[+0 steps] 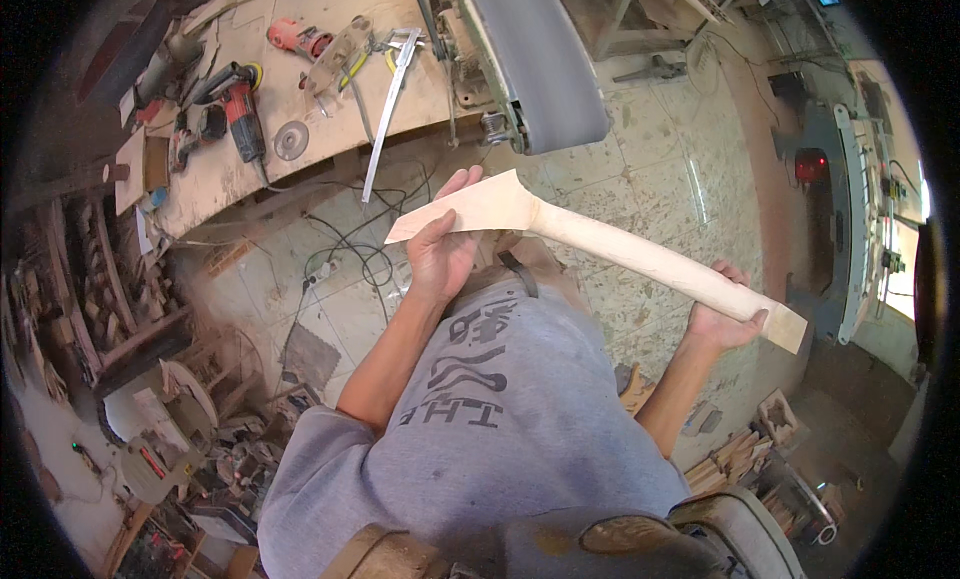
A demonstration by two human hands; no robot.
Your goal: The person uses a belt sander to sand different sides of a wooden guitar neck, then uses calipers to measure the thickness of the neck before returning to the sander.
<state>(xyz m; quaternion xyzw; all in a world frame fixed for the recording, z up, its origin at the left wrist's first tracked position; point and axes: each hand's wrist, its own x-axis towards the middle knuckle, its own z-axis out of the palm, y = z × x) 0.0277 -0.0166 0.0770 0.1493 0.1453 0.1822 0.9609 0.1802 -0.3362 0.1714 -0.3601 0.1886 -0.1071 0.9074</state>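
A pale, bare wooden piece shaped like a guitar neck (640,258) is held across the front of my body. One end is broad, flat and angular; a long rounded shaft runs from it to a squared block at the right. My left hand (446,257) grips the broad end, its thumb on top and the fingers mostly underneath. Near the squared end, my right hand (722,325) is wrapped round the shaft from below. The belt sander (545,64), with a wide grey belt, stands just beyond the wood, apart from it.
On the workbench (330,144) at the far left lie a caliper (392,109) jutting over the edge, an angle grinder (243,119) and a red power tool (300,39). Cables (365,254) trail over the tiled floor. Wood scraps (735,459) are piled at the lower right.
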